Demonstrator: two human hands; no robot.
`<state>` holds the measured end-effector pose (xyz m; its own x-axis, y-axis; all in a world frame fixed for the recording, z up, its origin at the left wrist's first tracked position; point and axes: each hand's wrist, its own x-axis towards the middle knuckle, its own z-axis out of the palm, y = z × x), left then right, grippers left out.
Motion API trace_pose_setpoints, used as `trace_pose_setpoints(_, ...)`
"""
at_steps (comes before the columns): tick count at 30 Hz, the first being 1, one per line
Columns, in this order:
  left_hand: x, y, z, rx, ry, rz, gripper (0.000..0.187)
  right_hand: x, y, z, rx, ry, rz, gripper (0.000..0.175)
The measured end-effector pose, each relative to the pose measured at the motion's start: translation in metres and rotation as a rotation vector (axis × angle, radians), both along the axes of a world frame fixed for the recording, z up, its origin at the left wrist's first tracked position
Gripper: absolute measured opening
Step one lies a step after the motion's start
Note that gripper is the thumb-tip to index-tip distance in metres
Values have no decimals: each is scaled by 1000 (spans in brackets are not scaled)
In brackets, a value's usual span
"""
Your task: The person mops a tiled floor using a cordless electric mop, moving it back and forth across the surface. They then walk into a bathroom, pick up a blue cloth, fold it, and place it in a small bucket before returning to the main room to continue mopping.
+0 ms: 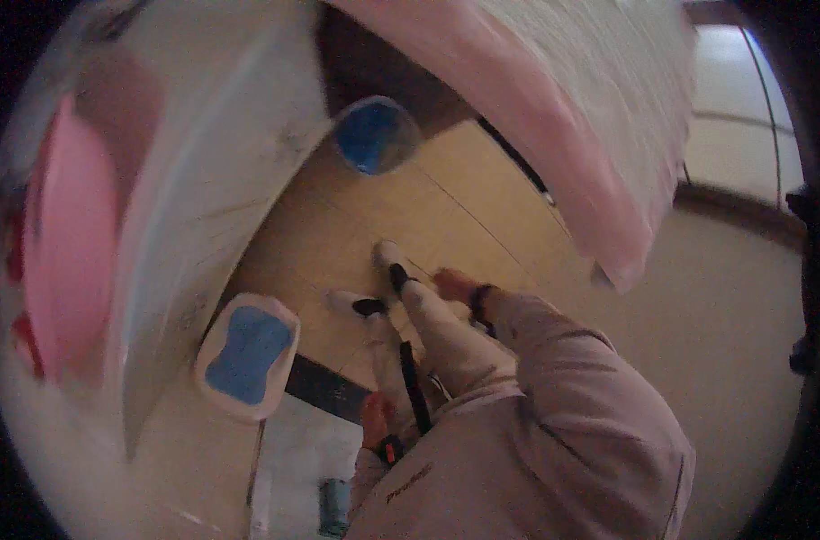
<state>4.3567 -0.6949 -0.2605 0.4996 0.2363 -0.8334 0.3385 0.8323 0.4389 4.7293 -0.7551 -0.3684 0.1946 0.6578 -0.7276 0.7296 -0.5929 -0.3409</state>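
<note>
My right hand [454,283] hangs beside my right leg, a dark band around its wrist. It is blurred; no object shows in it. At my other side, my left hand [377,412] is near my thigh, wearing a dark watch with a red mark. Its fingers are not clear. A black strap [415,388] runs down in front of my light trousers. My feet, in light shoes [386,253], stand on the wood-coloured floor [464,196]. Ahead of them is a round container [376,135] with a blue inside.
A pale, rounded object with a blue top [251,354] is at the left. Beyond it are a long pale surface [214,189] and a blurred pink object [72,250]. White bedding with a pink edge [552,101] spans the top. A window [741,121] is at the upper right.
</note>
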Motion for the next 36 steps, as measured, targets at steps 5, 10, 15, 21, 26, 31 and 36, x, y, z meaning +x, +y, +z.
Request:
trace_pose_setpoints(5, -34, -23, -5, 233, 348, -242, 21, 41, -50, 3, 287, 181, 182, 14)
trace_pose_setpoints(10, -70, -56, -15, 227, -77, 201, 35, 95, -52, 9, 216, 1027, -613, 24)
trace_pose_setpoints(15, -79, -62, -5, 964, 608, -555, 33, 111, -8, 20, -39, 552, -59, 24)
trace_pose_setpoints(21, -126, -70, 9, 256, 209, 444, 20, 50, 36, 57, 363, -182, 888, 19)
trace_pose_setpoints(26, -222, -72, 6, -136, 101, 1004, 20, -92, 83, 44, 387, -156, 1106, 19)
trace_pose_setpoints(31, -268, -42, 0, 56, 190, 751, 20, -211, 127, 59, 540, 167, 786, 21)
trace_pose_setpoints(36, -277, -12, -5, 123, 211, 586, 20, -280, 169, 115, 468, 171, 685, 16)
